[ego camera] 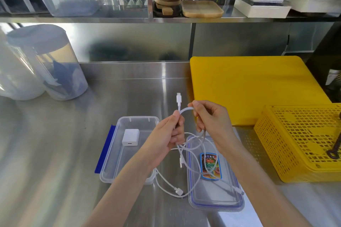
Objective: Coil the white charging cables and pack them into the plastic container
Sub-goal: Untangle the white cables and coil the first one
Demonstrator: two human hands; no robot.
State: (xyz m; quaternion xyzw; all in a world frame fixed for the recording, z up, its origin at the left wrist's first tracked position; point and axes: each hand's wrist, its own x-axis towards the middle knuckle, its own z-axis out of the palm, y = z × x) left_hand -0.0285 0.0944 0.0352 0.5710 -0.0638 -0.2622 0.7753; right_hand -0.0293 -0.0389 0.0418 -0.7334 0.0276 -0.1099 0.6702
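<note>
The left hand (168,131) pinches a white cable (186,109) between thumb and curled fingers, just below its plug (178,98), which sticks up above the fist. The right hand (210,118), close beside it, holds the same cable with curled fingers, so that a short arc of it bridges the two hands. From the right hand the cable drops and joins a loose tangle of white cables (191,153) lying on the bench (64,153) below.

The tangle lies partly across a clear lid (215,202) with a coloured label (211,166), and partly on the bench between the lid and the container (129,121). The container sits open just left of the lid, under the left wrist, with a white charger (130,137) inside and a blue clip (104,151) on its left side.

Behind the right hand lies a yellow board (254,88); a yellow basket (302,142) stands to the right.
</note>
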